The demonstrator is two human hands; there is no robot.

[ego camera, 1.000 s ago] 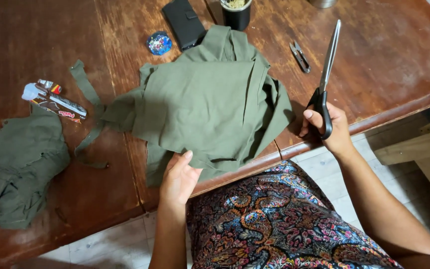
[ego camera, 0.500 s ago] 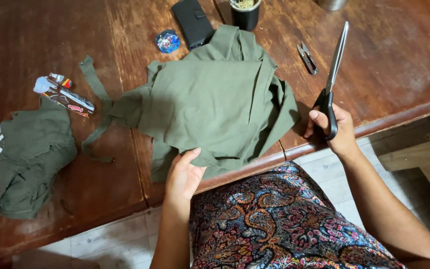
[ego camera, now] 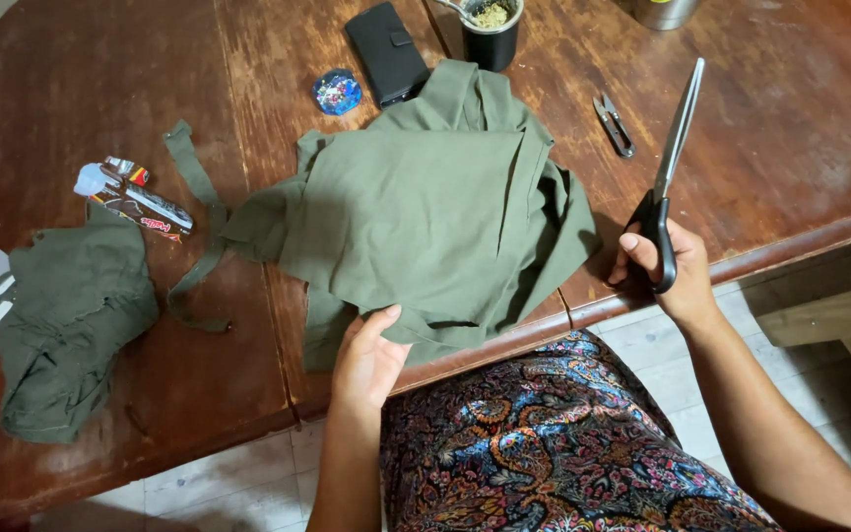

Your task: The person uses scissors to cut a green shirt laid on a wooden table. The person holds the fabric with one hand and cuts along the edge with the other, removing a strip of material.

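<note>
Scissors point(ego camera: 675, 163) stood point-up in the right hand point(ego camera: 669, 271), whose fingers were curled shut through and around the black handles, blades together, at the near right edge of the wooden table point(ego camera: 71, 89). The left hand point(ego camera: 369, 357) lay on the near edge of the olive green cloth point(ego camera: 425, 217), fingers together and lightly bent, thumb on top of the fabric; whether it pinched the cloth or only pressed it could not be told. The cloth was spread across the middle of the table, its lower edge hanging slightly over the rim above the person's patterned lap.

A dark cup point(ego camera: 491, 30) stood just behind the cloth, filled with something greenish and crumbly, a metal utensil resting in it. Beside it lay a black wallet point(ego camera: 387, 51) and a round blue object point(ego camera: 338, 92). Small thread snips point(ego camera: 615, 124) lay left of the scissors. A second bundle of green cloth point(ego camera: 71, 325) sat well apart at the far left, near a wrapper point(ego camera: 135, 202).
</note>
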